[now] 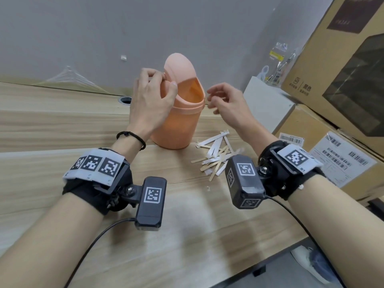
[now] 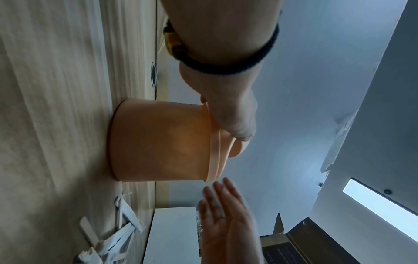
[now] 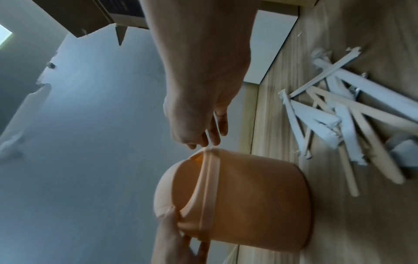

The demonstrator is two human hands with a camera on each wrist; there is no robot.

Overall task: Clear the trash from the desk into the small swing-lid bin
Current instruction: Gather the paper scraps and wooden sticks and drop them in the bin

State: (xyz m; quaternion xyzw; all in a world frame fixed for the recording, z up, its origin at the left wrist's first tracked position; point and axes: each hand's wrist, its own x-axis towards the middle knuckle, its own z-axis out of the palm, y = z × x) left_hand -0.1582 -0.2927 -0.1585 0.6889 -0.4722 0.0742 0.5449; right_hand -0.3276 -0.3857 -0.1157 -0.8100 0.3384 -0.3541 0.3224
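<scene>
A small orange swing-lid bin (image 1: pixel 176 125) stands upright on the wooden desk (image 1: pixel 62 125). Its lid (image 1: pixel 179 67) is tipped back, so the mouth faces right and is open. My left hand (image 1: pixel 153 94) grips the bin's top at the lid, thumb in front and fingers behind. My right hand (image 1: pixel 224 100) hovers just right of the mouth with relaxed fingers and holds nothing. In the left wrist view the right hand (image 2: pixel 226 214) shows a bare palm. A pile of wooden sticks and torn white paper wrappers (image 1: pixel 216 156) lies on the desk right of the bin, under my right wrist.
Cardboard boxes (image 1: pixel 342 59) are stacked along the right side, with a white box (image 1: pixel 268 104) in front of them. A round cable hole (image 1: pixel 125 100) sits in the desk left of the bin. A paper scrap (image 1: pixel 207 188) lies nearer me. The desk's front edge runs at lower right.
</scene>
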